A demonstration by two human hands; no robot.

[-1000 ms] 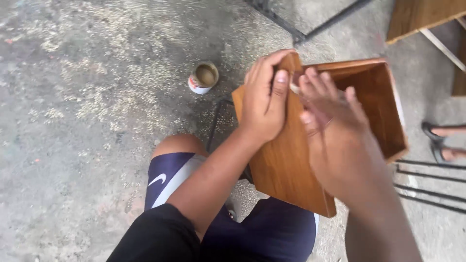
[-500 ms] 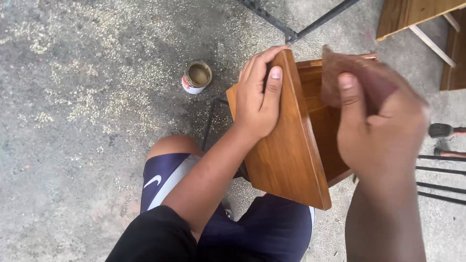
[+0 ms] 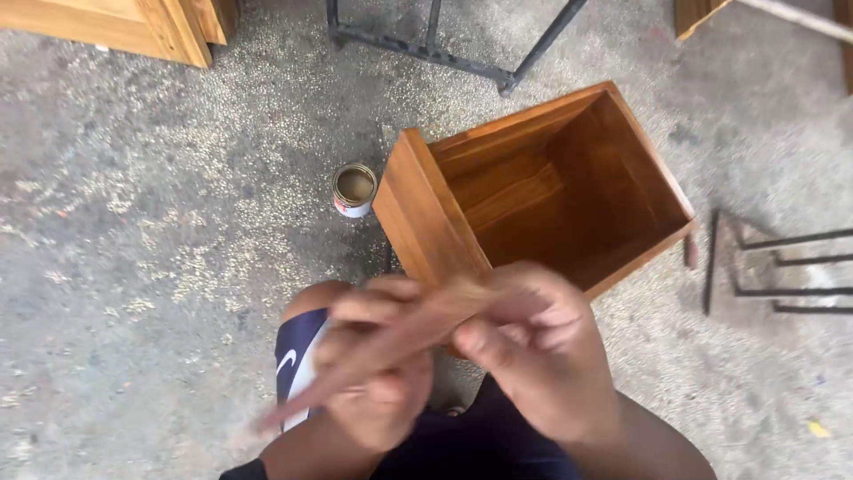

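An open wooden box (image 3: pixel 432 216) of brown varnished boards lies on the concrete in front of my knees, its hollow facing up at me. Both hands are below it, apart from the box. My left hand (image 3: pixel 378 391) and my right hand (image 3: pixel 533 356) together grip a thin brown strip (image 3: pixel 404 342), blurred by motion; I cannot tell whether it is paper or cloth. The strip slants from lower left up to my right fingers.
A small open can (image 3: pixel 354 189) of brownish liquid stands just left of the box. A black metal frame (image 3: pixel 444 49) lies at the top, black metal rods (image 3: pixel 782 267) at the right. Pale wooden furniture (image 3: pixel 115 27) sits top left, another wooden piece (image 3: pixel 702 13) top right.
My left hand has let go of the box's side panel. Both hands dropped toward my lap and took hold of the brown strip. The box's hollow now shows fully.
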